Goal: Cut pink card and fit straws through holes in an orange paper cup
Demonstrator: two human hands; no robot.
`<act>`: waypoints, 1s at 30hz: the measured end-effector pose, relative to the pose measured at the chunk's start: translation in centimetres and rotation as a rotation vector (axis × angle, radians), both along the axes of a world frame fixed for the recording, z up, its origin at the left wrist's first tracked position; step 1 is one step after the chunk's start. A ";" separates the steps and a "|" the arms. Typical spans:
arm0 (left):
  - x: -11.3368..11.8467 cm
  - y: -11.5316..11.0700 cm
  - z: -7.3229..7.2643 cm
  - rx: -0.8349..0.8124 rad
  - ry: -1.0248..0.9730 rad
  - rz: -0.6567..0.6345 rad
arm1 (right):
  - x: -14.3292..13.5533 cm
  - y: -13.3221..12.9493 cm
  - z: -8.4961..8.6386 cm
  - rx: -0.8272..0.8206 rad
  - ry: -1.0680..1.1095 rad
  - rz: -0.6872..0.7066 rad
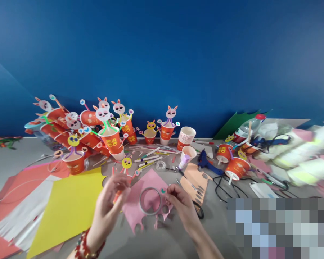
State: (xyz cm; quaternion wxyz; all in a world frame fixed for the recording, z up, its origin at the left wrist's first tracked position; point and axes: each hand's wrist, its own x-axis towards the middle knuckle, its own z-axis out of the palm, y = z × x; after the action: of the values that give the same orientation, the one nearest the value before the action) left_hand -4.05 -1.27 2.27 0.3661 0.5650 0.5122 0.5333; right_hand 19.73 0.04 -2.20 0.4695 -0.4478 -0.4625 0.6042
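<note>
From here the left hand (108, 201) hides most of an orange cup (117, 195); pale rolls (294, 148) along the right of the desk (140, 246) look blurred.

Narrow bare grey strip between yellow sheet (67, 205) and pink sheet (132, 212), crowded cups (90, 138) behind

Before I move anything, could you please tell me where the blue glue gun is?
In the head view, the blue glue gun lies right of centre, between the peach paper and a red-orange cup.
</note>
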 end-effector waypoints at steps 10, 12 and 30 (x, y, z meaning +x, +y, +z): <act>-5.1 4.1 -7.1 -0.304 0.259 0.172 | 0.0 0.3 -0.9 0.022 -0.067 0.032; -4.9 4.0 -7.6 -0.298 0.271 0.165 | 0.1 0.3 -1.0 0.022 -0.049 0.023; 5.1 0.3 -3.5 -0.157 -0.272 -0.157 | -0.4 -1.9 3.6 0.223 0.045 0.122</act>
State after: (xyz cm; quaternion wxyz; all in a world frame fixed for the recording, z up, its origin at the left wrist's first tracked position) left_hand 1.02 -0.98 -1.22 0.5153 0.4955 0.4523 0.5332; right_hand 19.33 -1.85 1.45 0.4891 -0.3503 -0.5427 0.5861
